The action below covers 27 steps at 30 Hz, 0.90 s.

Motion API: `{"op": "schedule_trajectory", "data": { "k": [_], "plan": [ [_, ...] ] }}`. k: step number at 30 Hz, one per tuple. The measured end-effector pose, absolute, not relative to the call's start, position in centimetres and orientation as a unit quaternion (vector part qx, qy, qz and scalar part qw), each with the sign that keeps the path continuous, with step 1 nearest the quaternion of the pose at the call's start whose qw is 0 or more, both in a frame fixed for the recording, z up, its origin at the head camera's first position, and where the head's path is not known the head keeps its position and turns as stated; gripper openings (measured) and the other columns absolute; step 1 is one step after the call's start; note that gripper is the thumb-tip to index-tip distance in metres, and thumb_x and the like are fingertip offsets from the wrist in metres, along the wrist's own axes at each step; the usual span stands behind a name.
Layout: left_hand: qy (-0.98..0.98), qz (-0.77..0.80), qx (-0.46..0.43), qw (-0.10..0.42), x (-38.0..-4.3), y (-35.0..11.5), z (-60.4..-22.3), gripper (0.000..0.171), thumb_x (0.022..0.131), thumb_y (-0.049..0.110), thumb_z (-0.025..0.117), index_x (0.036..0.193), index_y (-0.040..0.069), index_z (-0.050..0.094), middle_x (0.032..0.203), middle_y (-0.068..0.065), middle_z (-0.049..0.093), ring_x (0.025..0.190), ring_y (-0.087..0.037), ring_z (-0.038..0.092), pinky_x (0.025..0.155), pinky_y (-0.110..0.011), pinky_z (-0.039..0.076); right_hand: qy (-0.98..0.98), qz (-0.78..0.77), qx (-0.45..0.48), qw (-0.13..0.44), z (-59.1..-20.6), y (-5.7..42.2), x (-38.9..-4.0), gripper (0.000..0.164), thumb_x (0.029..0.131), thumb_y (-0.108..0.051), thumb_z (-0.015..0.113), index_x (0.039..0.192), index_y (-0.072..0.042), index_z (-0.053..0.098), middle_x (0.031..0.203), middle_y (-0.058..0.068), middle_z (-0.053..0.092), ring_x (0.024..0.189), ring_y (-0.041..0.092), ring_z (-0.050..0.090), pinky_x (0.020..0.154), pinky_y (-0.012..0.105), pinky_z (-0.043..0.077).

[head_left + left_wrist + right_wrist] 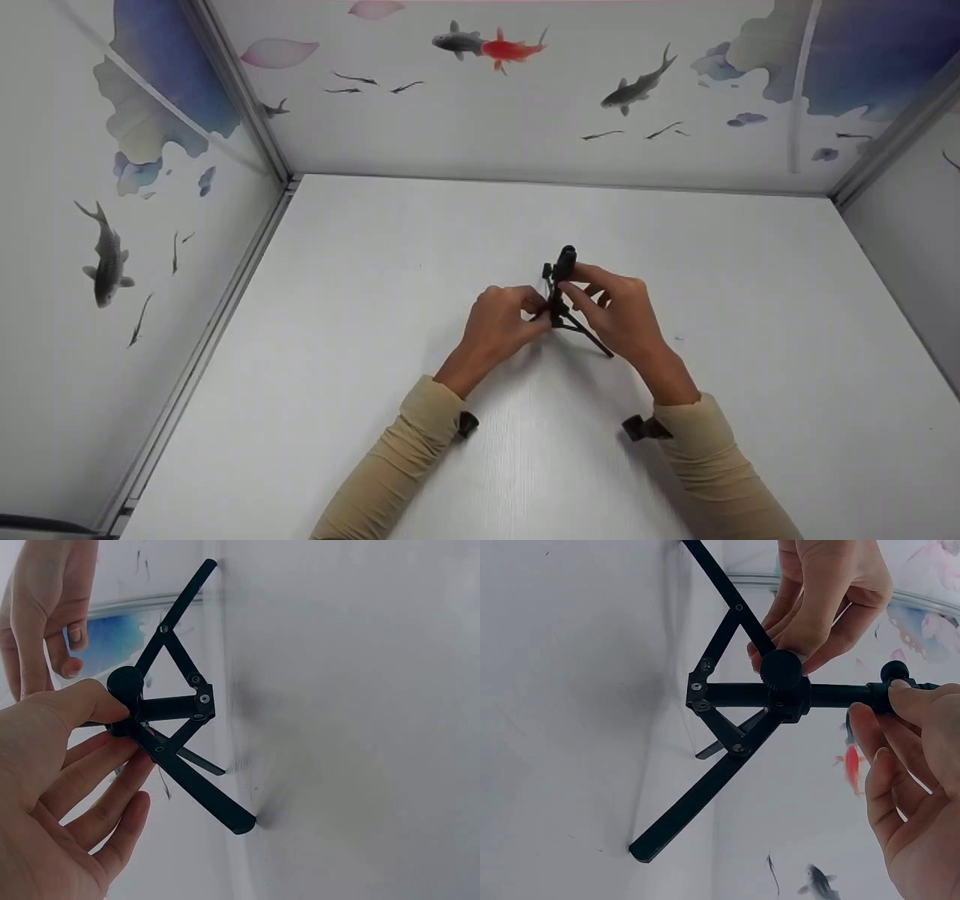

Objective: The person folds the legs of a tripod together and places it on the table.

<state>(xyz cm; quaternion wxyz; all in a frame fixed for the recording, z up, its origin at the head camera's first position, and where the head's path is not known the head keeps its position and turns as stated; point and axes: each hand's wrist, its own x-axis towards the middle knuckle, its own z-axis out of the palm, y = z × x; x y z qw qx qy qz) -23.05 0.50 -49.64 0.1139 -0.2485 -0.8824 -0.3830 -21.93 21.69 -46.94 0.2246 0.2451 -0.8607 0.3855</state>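
Note:
A small black tripod [556,309] stands on the white table with its legs spread. My left hand [499,321] pinches the tripod's hub, beside a round knob [781,670]. My right hand [626,309] is higher up, thumb and fingers pinching the collar [881,696] on the centre column, close to a smaller knob [894,672]. Braces [181,656] join the legs to the column's lower end. In the left wrist view, the top of the column is hidden behind the left hand.
The white tabletop [360,247] spreads around both hands. Panels printed with fish and petals rise behind [525,127] and at the left [180,255]. A small dark device [466,424] is at the left cuff and another [643,428] at the right cuff.

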Motion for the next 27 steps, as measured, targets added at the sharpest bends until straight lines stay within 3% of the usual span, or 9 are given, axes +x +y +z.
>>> {"op": "schedule_trajectory", "data": {
  "k": [7,27],
  "plan": [
    [-0.881,-0.388,-0.247,0.114,-23.07,0.47,-49.62,0.010,0.092,0.018,0.081,0.100,0.015,0.085,0.089,0.005,0.085,0.087,-0.011,0.082,0.081,-0.032,0.062,-0.859,0.391,0.246,0.223,-46.98,21.72,-21.89,0.028,0.103,-0.016,0.076,0.131,-0.016,0.079,0.114,0.003,0.085,0.072,0.013,0.076,0.064,0.010,0.051],
    [-0.875,-0.388,-0.256,0.137,-23.05,0.44,-49.74,0.009,0.092,0.018,0.080,0.099,0.015,0.085,0.091,0.007,0.085,0.089,-0.005,0.080,0.094,-0.037,0.059,-0.854,0.398,0.246,0.226,-47.04,21.75,-21.92,0.028,0.102,-0.015,0.077,0.130,-0.017,0.079,0.112,0.002,0.085,0.070,0.013,0.074,0.063,0.012,0.052]
  ]
}}
